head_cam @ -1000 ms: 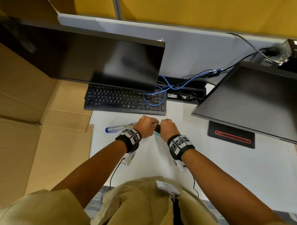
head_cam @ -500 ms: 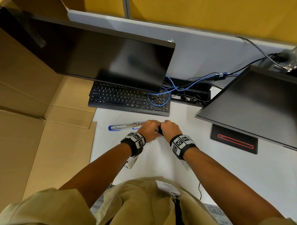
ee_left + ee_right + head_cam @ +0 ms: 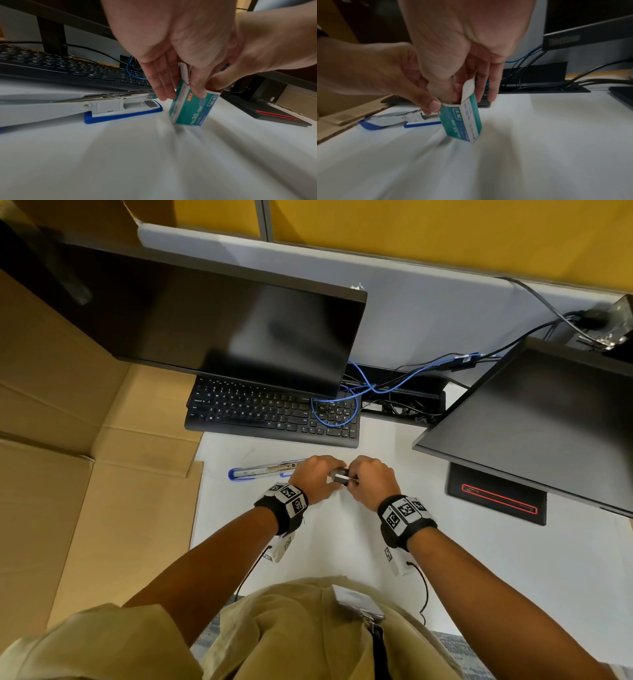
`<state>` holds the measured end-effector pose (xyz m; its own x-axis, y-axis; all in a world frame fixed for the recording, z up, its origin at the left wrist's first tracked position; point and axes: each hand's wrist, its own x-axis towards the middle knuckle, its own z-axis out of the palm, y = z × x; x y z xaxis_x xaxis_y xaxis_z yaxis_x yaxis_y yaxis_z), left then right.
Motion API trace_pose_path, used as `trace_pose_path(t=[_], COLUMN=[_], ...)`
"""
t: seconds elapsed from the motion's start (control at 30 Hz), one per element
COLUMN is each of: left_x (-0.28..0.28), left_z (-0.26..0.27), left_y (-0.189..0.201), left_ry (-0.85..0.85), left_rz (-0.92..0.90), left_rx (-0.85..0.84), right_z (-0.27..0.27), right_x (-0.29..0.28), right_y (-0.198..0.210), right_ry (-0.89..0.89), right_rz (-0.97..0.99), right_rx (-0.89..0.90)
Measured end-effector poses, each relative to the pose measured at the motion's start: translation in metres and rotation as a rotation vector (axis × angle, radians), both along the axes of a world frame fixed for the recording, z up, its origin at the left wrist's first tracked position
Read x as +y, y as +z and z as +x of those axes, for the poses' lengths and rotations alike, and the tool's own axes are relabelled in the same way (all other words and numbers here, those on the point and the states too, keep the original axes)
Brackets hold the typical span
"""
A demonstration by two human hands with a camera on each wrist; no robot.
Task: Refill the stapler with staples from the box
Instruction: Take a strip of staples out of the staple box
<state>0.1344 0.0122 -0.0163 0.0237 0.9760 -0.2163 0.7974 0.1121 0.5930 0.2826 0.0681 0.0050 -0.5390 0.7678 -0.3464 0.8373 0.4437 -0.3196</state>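
Note:
A teal staple box (image 3: pixel 192 108) stands upright on the white desk with its top flap open. My left hand (image 3: pixel 180 86) holds it at the upper edge, thumb (image 3: pixel 435 105) on one corner and fingers down the far side. The thumb and forefinger of my right hand (image 3: pixel 453 92) dip into the open mouth of the box (image 3: pixel 462 121); what they pinch inside is hidden. In the head view the box (image 3: pixel 339 475) shows only between my left hand (image 3: pixel 315 477) and right hand (image 3: pixel 370 479). The blue and white stapler (image 3: pixel 263 470) lies opened flat just left of the box.
A black keyboard (image 3: pixel 274 416) lies behind the hands under a dark monitor (image 3: pixel 205 313). A second monitor (image 3: pixel 548 419) overhangs a black base with a red outline (image 3: pixel 496 498) on the right. Flattened cardboard (image 3: pixel 85 474) covers the left. Blue and black cables (image 3: pixel 376 385) run behind.
Both hands stay together at the box beside the stapler. They have parted slightly, so the top of the box shows between them.

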Motion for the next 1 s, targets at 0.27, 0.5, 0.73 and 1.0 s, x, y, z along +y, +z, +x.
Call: trace_pose_path(t=[0.27, 0.5, 0.73, 1.0], left_x=[0.000, 0.002, 0.004, 0.008], left_z=[-0.008, -0.004, 0.004, 0.006], left_y=[0.004, 0.005, 0.006, 0.006], left_ry=[0.054, 0.025, -0.065, -0.035], left_rz=[0.051, 0.071, 0.094, 0.058], left_rx=[-0.109, -0.078, -0.031, -0.025], right_z=[0.021, 0.024, 0.028, 0.036], right_x=[-0.001, -0.004, -0.001, 0.002], right_y=[0.002, -0.002, -0.005, -0.006], right_ry=[-0.066, 0.183, 0.206, 0.032], right_rz=[0.017, 0.244, 0.277, 0.085], right_rx=[0.180, 0.128, 0.136, 0.330])
